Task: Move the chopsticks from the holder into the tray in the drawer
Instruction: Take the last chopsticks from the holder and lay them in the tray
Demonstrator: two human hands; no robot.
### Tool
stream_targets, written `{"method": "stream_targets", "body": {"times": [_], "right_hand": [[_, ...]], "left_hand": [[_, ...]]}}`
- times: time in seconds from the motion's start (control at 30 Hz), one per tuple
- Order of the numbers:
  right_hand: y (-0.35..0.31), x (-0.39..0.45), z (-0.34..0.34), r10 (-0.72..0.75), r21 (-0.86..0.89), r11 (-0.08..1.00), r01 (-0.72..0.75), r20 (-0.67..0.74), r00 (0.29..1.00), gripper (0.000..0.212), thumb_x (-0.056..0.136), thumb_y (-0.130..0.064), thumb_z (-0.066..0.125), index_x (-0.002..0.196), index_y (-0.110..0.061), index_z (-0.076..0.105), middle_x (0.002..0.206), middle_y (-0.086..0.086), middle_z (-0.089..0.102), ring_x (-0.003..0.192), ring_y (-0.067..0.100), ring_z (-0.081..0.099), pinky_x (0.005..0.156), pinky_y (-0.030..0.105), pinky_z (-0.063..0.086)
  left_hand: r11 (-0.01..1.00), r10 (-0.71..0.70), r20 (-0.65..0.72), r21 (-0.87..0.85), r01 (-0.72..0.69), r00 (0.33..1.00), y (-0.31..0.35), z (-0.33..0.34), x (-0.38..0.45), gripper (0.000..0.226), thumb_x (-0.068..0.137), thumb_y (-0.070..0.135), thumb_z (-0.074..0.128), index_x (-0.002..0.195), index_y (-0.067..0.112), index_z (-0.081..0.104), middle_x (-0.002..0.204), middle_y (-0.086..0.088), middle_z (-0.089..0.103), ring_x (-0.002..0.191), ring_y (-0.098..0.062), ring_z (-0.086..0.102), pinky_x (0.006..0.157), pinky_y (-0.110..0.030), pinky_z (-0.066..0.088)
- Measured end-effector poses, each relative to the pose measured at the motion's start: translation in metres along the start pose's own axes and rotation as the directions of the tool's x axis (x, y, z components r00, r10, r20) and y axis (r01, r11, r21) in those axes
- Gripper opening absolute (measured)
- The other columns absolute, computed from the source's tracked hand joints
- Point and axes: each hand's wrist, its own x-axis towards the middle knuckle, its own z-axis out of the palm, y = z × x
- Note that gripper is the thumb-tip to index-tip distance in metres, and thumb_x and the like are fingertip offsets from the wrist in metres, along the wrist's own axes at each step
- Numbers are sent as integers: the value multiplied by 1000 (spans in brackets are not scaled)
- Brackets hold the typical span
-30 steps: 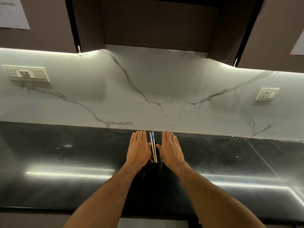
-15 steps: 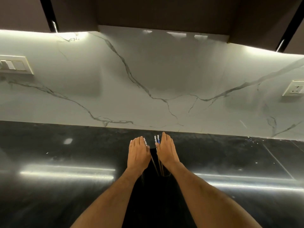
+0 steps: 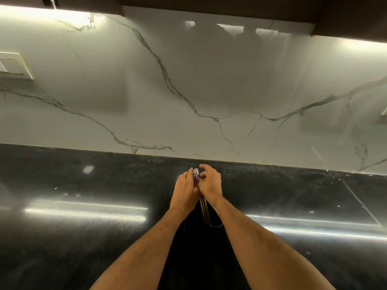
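— Where are your chopsticks right now?

— Between your two hands, over the black countertop in front of the marble backsplash. Your left hand curls round the bundle from one side, and your right hand pinches it from the other, forefinger lifted.

— And the holder?

— Dark against dark (hard to make out); only a thin bright rim shows where the lower ends of the sticks go. Their white-and-blue tops poke out above your fingers.
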Motion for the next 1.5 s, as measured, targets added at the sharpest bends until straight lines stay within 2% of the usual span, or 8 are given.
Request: {"method": "stream_targets", "body": {"times": [0.27,0.43,0.6,0.67,0.83,0.97,1.13,1.5], "right_hand": [[-3,-1,-9,-44,11,999,45,-83,996,37,87,6,72,123,-2,69,104,13,77,83,8,68,64,1,50],[-15,-7,-20,-42,216,974,65,-112,993,50,87,3,75,134,-9,63,95,10,78,81,15,76,77,35,65],[-30,-12,-47,-126,370,913,174,-150,981,53,87,8,72,134,-16,64,97,12,77,77,14,77,70,33,66],[-38,-15,-59,-141,382,901,204,-187,972,48,87,7,73,130,-15,68,101,10,78,82,13,78,75,34,65],[-61,-28,-93,-206,382,869,314,-298,932,41,84,6,76,115,-20,74,87,-3,78,75,9,77,72,22,63],[-80,-45,-121,-224,404,836,371,-366,903,36,86,6,75,109,-22,74,82,2,78,69,14,77,67,27,64],[-94,-68,-150,-292,339,835,433,-393,872,35,85,4,77,114,-14,74,81,4,78,69,12,77,66,27,64],[-106,-116,-189,-349,328,822,465,-354,868,40,87,4,74,124,-12,69,80,0,77,68,14,77,66,27,64]], "left_hand": [[998,26,3,-48,-26,1000,1,-1,-1,36,105,13,40,139,12,49,129,-4,60,114,-11,55,107,-37,46],[995,34,-55,-94,-39,998,10,-3,-5,40,106,20,45,145,16,44,139,4,53,117,5,43,106,-21,42],[980,67,-134,-175,-90,989,32,-9,-9,36,105,31,46,139,20,52,124,21,50,106,14,50,89,-1,38],[957,62,-146,-271,-100,987,43,-13,-11,25,104,29,48,127,28,58,120,22,60,104,12,58,89,-7,45],[888,-20,-119,-459,-37,993,69,-22,-16,25,104,23,56,123,15,69,108,8,74,99,-1,70,83,-14,54],[918,32,-49,-394,-49,998,96,-30,-24,21,102,25,59,96,13,75,74,4,73,64,-1,65,65,-20,53],[829,55,36,-559,-25,998,131,-44,-43,19,103,15,56,95,8,72,76,-9,77,74,-24,77,72,-36,64],[856,48,110,-517,15,993,181,-75,-90,17,102,13,57,100,1,69,78,-16,76,73,-32,76,74,-45,64]]}}
